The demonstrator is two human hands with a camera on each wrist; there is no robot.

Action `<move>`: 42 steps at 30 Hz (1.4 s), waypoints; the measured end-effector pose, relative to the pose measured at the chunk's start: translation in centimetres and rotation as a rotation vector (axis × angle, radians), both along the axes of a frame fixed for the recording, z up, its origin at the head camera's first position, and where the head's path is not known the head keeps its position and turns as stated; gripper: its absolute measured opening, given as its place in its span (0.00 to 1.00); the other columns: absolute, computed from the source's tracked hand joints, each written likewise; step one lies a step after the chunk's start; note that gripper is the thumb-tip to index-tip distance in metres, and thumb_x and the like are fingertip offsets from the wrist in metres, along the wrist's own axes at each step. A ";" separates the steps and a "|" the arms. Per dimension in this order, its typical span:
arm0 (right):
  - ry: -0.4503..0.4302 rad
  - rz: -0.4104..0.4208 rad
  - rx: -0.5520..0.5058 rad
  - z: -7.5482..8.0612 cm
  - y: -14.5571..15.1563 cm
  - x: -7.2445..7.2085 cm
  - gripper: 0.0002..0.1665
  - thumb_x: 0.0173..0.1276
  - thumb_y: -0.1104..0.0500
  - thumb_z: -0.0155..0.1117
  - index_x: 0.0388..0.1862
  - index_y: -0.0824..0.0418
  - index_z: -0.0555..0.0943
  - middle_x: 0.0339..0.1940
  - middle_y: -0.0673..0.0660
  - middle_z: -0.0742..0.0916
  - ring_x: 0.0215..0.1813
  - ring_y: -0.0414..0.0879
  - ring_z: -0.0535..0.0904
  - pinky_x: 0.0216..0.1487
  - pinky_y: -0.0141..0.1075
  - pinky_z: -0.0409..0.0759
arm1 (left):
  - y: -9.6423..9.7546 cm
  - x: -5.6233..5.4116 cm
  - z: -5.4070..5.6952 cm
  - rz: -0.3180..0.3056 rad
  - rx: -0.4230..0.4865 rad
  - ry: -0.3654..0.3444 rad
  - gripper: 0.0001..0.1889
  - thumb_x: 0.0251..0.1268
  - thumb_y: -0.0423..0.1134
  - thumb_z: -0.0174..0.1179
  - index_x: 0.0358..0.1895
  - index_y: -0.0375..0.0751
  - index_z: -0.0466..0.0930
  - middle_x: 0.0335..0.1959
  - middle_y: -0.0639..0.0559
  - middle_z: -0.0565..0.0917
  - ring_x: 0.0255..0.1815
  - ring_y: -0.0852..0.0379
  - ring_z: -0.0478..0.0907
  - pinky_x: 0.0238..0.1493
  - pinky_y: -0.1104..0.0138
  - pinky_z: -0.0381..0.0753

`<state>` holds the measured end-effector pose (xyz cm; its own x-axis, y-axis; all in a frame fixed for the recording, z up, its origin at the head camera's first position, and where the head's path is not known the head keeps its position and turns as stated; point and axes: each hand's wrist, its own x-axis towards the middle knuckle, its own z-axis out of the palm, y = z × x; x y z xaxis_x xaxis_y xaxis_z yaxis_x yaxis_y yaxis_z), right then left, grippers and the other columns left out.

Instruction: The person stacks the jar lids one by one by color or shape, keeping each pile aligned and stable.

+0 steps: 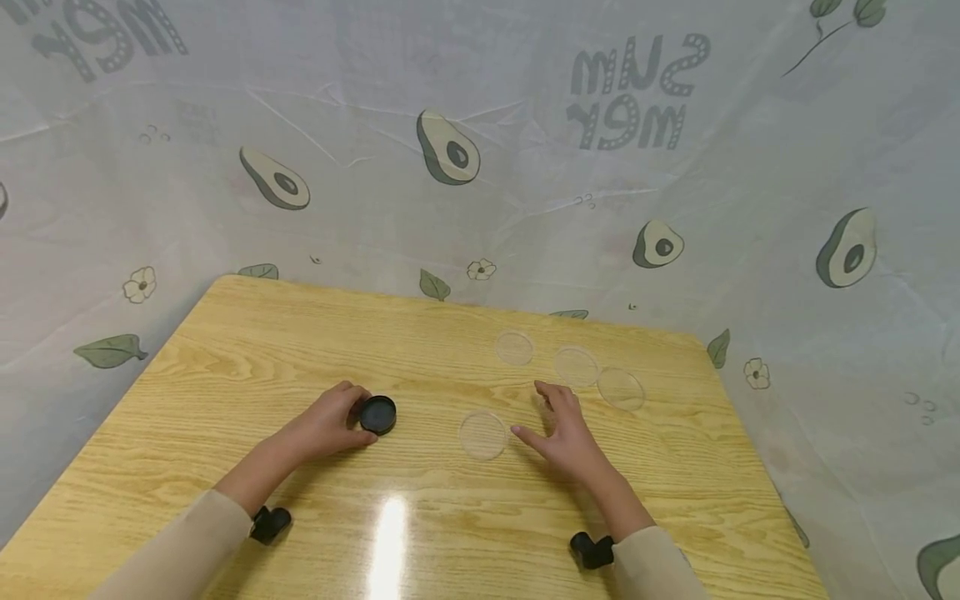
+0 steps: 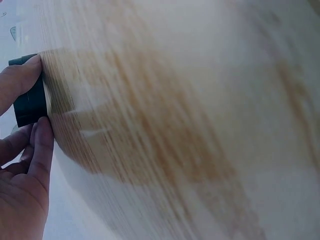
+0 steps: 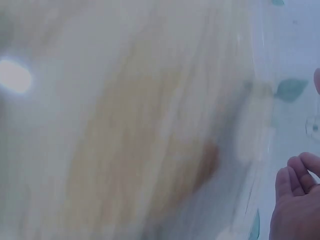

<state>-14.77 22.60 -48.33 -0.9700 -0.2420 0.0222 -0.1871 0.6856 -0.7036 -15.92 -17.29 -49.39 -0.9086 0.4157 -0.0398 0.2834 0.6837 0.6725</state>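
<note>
head view: on a glossy wood-grain table [image 1: 337, 333], the left hand [image 1: 330, 427] pinches a round, shallow black container [image 1: 378, 415], its dark inner floor facing up; the right hand [image 1: 566, 437], open, thumb and fingers apart, is just beside a thin transparent disc [image 1: 483, 435]. three further discs [image 1: 514, 348] lie beyond it. left wrist view: thumb and fingertips clasp the container's smooth side wall. right wrist view: loosely bent fingers; wood grain blurred.
</note>
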 end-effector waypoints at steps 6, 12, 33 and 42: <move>0.016 -0.075 -0.002 0.1 2.1 -0.5 0.52 0.71 0.47 0.74 0.83 0.65 0.58 0.76 0.67 0.66 0.77 0.66 0.63 0.74 0.64 0.67 | 0.0 0.0 0.3 -0.001 -0.001 0.005 0.27 0.60 0.40 0.78 0.57 0.29 0.79 0.47 0.43 0.79 0.44 0.53 0.78 0.47 0.57 0.81; 0.003 -0.154 0.019 -0.1 3.3 -0.9 0.54 0.70 0.48 0.75 0.82 0.67 0.57 0.77 0.70 0.63 0.77 0.66 0.59 0.73 0.65 0.67 | -0.1 0.0 0.4 -0.004 -0.001 0.006 0.27 0.60 0.40 0.78 0.57 0.29 0.79 0.46 0.44 0.78 0.41 0.55 0.75 0.43 0.60 0.79; -0.054 -0.189 0.074 -1.6 4.4 -2.4 0.54 0.69 0.45 0.75 0.79 0.71 0.58 0.76 0.73 0.65 0.76 0.67 0.57 0.74 0.65 0.64 | -0.1 -0.2 0.1 -0.005 0.008 0.015 0.26 0.60 0.39 0.78 0.56 0.29 0.79 0.44 0.45 0.78 0.41 0.56 0.75 0.44 0.61 0.79; -0.052 -0.199 0.091 -2.0 4.2 -2.8 0.51 0.68 0.50 0.76 0.77 0.73 0.60 0.74 0.73 0.67 0.73 0.66 0.59 0.74 0.62 0.63 | -0.2 -0.2 0.0 -0.005 0.008 0.003 0.26 0.60 0.39 0.78 0.56 0.29 0.79 0.45 0.44 0.78 0.41 0.56 0.75 0.43 0.61 0.79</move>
